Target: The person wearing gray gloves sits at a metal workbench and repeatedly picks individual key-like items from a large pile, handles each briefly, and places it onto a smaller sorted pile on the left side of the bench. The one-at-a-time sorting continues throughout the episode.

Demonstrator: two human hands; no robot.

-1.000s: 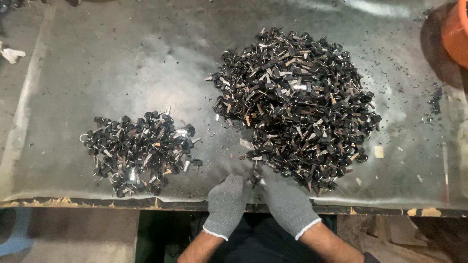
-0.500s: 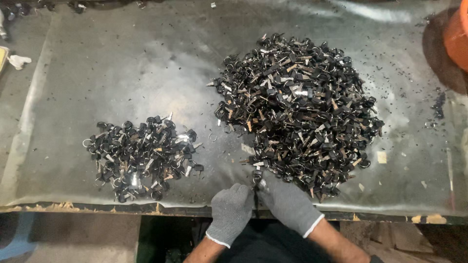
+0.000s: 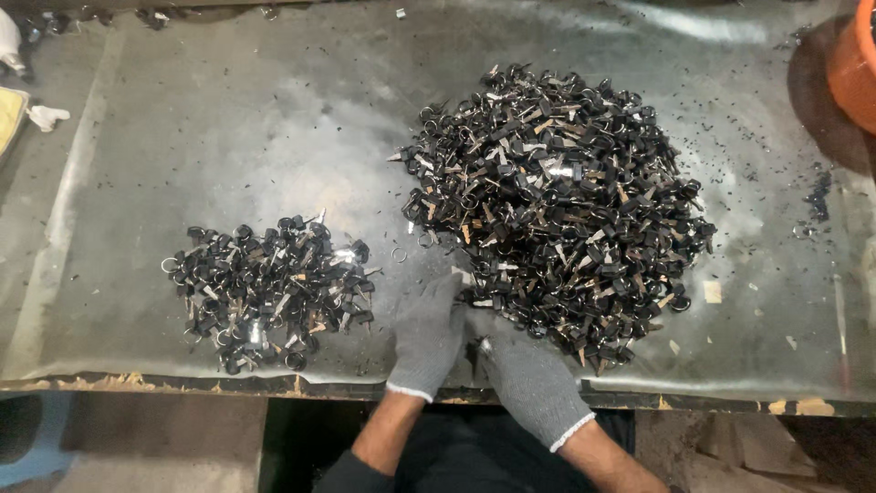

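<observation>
At the near edge of the table (image 3: 228, 119), two hands in grey knit gloves are meeting just below the big heap of small black and metal parts (image 3: 557, 196). Left hand (image 3: 427, 333) is lying palm down with its fingers stretched flat toward the heap's near left edge, spread rather than curled, holding nothing that shows. Right hand (image 3: 527, 376) is sitting just beside it, touching or nearly touching, with its fingers bent around a small dark part (image 3: 476, 351) at the gap between the two gloves; how tightly it is closing on that part cannot be told. A smaller pile of the same dark parts (image 3: 269, 288) is lying well to the left of the hands, apart from the big heap. Loose specks and a single ring (image 3: 399, 255) are scattering over the grey metal sheet between the piles. An orange container (image 3: 856, 64) is showing at the far right corner
</observation>
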